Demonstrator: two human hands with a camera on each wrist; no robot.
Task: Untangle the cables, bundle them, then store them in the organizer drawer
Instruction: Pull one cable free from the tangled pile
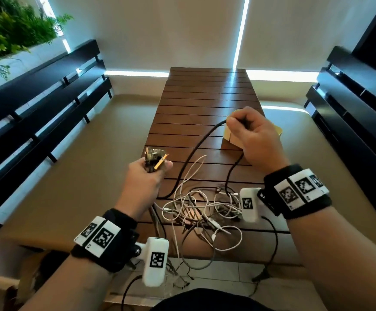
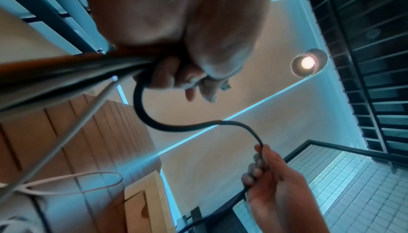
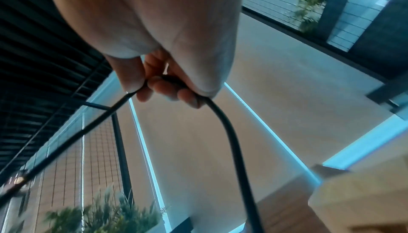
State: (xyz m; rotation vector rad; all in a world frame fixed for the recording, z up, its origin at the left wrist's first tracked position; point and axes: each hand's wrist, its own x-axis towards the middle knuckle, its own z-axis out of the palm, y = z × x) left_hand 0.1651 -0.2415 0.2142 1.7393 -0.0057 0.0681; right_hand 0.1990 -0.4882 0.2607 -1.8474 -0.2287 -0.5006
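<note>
left hand (image 1: 145, 176): fingers curled round a bunch of cable ends, metal plugs and a yellow-tipped connector (image 1: 160, 162) poking out the top; same fist shows in the left wrist view (image 2: 176, 32) with the black cable coming out under it

right hand (image 1: 253, 135): up above the table, fingers curled round the black cable (image 1: 196, 151), pinching it between thumb and fingers; right wrist view shows the grip up close (image 3: 159, 72) with the cable running out both sides of it

black cable: runs from the left fist, sags down to the table edge, then arcs up to the right hand; past that it drops back down into the pile

tangle of cables (image 1: 202, 212): white and dark leads knotted together on the near end of the table, a few strands hanging off the front edge, so pretty much still a mess

organizer drawer (image 1: 232, 138): pale wooden box on the table, mostly hidden behind the right hand, can't tell if the drawer's pulled out

table (image 1: 205, 97): dark wood slats, long and narrow, running away from the person
</note>
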